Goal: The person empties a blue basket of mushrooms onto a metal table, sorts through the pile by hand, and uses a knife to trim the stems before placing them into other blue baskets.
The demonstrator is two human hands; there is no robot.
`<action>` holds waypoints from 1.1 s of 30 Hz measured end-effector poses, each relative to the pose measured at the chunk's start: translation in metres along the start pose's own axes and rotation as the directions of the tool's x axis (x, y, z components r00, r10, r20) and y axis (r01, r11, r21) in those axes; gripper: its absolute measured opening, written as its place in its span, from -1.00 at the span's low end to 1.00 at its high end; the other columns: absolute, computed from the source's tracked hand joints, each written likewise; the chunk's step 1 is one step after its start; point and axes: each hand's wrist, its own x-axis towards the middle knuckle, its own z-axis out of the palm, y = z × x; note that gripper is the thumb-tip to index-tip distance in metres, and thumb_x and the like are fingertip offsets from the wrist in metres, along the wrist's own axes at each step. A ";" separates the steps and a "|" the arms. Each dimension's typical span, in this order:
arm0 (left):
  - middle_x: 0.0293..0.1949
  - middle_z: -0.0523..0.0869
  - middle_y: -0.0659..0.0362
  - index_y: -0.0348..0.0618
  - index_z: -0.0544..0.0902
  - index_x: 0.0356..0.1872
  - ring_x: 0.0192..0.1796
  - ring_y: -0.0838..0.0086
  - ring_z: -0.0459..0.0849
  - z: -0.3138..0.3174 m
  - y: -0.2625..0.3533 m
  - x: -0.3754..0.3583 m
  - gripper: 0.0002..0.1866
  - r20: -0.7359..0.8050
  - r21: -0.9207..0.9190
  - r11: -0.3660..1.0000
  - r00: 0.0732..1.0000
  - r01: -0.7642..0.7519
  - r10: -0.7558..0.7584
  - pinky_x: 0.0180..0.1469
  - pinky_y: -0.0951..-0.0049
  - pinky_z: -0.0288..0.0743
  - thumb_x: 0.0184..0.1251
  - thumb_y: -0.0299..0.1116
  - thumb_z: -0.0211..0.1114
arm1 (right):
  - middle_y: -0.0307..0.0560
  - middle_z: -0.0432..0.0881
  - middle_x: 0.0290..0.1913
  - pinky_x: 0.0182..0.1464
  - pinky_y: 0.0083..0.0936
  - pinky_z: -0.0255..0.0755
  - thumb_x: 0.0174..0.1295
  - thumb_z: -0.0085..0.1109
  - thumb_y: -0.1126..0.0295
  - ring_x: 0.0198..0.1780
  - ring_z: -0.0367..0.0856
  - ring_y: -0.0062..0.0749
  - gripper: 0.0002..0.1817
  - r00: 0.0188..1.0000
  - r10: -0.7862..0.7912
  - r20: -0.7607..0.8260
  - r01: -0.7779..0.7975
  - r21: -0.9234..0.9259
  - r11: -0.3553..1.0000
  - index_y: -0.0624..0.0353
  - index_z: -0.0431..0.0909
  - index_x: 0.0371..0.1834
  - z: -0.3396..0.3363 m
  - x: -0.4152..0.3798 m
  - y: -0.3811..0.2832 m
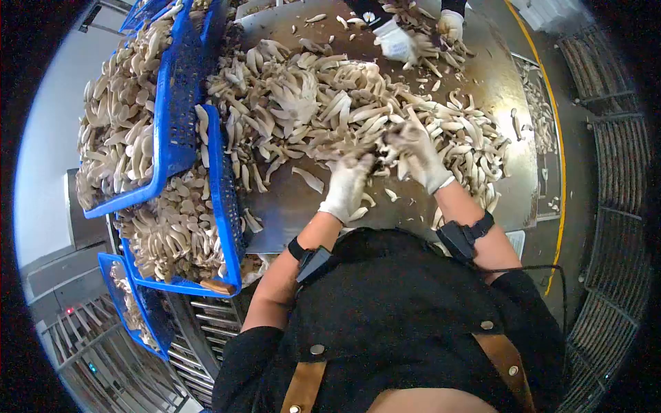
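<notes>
Mushrooms (372,79) lie heaped on a steel table (275,208). At their near edge, the gloved left hand (348,183) and right hand (417,153) are close together, seemingly picking through; blur hides whether either grips. The next move likely calls for gentle handling.

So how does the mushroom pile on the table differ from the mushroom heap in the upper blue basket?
The mushroom pile lies loose on the metal table; the mushroom heap sits inside the blue basket. The left hand and right hand, both gloved, are at the pile; neither is at the heap. The pile sprawls, bare metal showing at its edges; the heap is packed close. Both are pale, stemmed mushrooms.
</notes>
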 end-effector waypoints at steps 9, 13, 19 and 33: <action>0.29 0.32 -0.24 -0.12 0.21 0.37 0.36 -0.18 0.18 -0.076 0.011 -0.008 -0.08 0.110 0.853 0.406 0.872 -0.329 0.477 0.39 0.12 0.12 -0.12 -0.31 0.47 | 0.08 0.37 0.16 -0.08 -0.51 0.54 0.08 0.27 0.56 0.00 0.51 -0.38 -0.20 0.953 -0.188 -0.238 -0.071 -0.778 0.625 0.24 0.03 0.39 -0.023 -0.001 -0.044; 0.23 0.38 -0.25 -0.22 0.27 0.33 0.28 -0.07 0.36 -0.104 -0.004 0.051 -0.14 0.034 0.942 0.324 0.985 -0.089 0.171 0.30 0.16 0.27 -0.09 -0.37 0.46 | -0.04 0.52 0.01 0.00 -0.46 0.44 0.24 0.18 0.37 -0.04 0.51 -0.47 -0.43 0.983 0.151 0.101 -0.079 -0.514 0.854 0.26 0.23 0.29 -0.022 0.019 -0.012; 0.04 0.58 0.10 -0.26 0.40 0.19 0.05 0.38 0.57 -0.090 -0.019 0.062 -0.35 0.087 -0.170 0.985 0.996 0.023 -0.008 0.10 0.39 0.45 0.00 -0.39 0.40 | -0.06 0.47 0.07 -0.06 -0.55 0.53 0.03 0.12 0.71 -0.05 0.53 -0.46 -0.49 0.996 0.088 0.033 -0.082 -0.164 0.983 0.31 0.37 0.14 0.051 0.045 0.019; -0.11 0.60 0.25 -0.18 0.47 0.06 -0.09 0.54 0.56 -0.081 -0.022 0.027 -0.68 -0.019 -0.397 0.917 1.000 -0.030 0.025 0.09 0.47 0.41 0.28 -0.43 0.18 | -0.12 0.58 -0.14 -0.12 -0.65 0.52 0.03 0.25 0.67 -0.19 0.57 -0.62 -0.52 0.989 0.034 0.141 0.013 -0.320 0.947 0.31 0.38 0.07 0.069 0.014 -0.018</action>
